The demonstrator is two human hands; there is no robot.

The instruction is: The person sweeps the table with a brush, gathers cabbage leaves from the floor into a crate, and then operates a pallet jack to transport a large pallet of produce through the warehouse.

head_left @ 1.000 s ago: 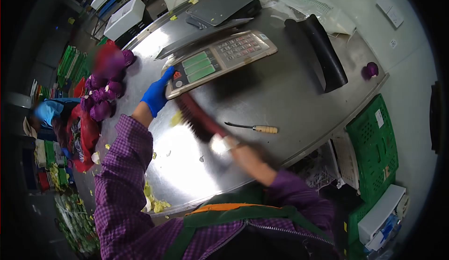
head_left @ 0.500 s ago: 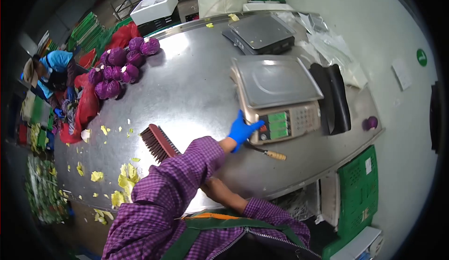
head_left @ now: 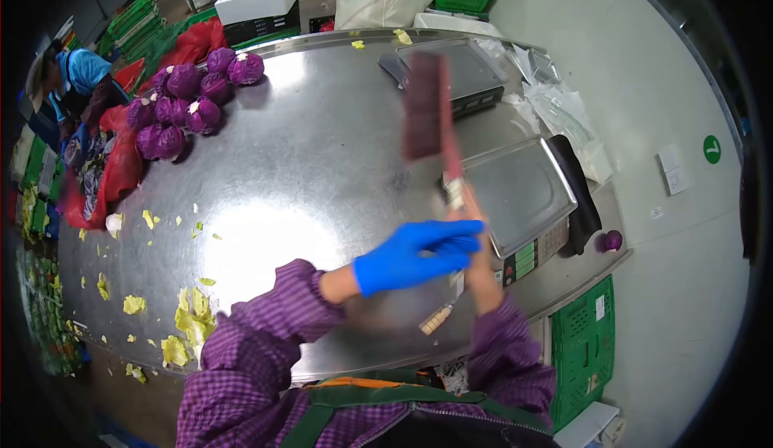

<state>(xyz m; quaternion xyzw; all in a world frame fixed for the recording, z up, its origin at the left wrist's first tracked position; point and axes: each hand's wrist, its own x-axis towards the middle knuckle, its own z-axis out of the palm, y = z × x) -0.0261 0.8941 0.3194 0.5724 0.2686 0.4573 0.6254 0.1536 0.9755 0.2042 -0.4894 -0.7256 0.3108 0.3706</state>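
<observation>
In my bare right hand (head_left: 478, 267) is the handle of a brush (head_left: 427, 110), raised over the table with its dark red bristles blurred by motion. My left hand (head_left: 415, 256), in a blue glove, reaches across to the right hand with its fingers stretched out, and covers part of it. Just beyond both hands sits a weighing scale (head_left: 519, 194) with a metal pan; its display is partly covered. Below the hands lies a wooden-handled tool (head_left: 436, 320), perhaps a knife, with its metal end partly hidden.
Red cabbages (head_left: 183, 82) are piled at the far left near a person in blue (head_left: 84, 70). Yellow leaf scraps (head_left: 193, 319) litter the metal table (head_left: 322, 166). A second scale (head_left: 463, 66) stands behind; one small cabbage (head_left: 613, 240) sits by the right edge.
The brush has swung from the table's left side up and right, over the scale. My left hand has come off the scale's front beside my right hand. The scale and wooden-handled tool are turned.
</observation>
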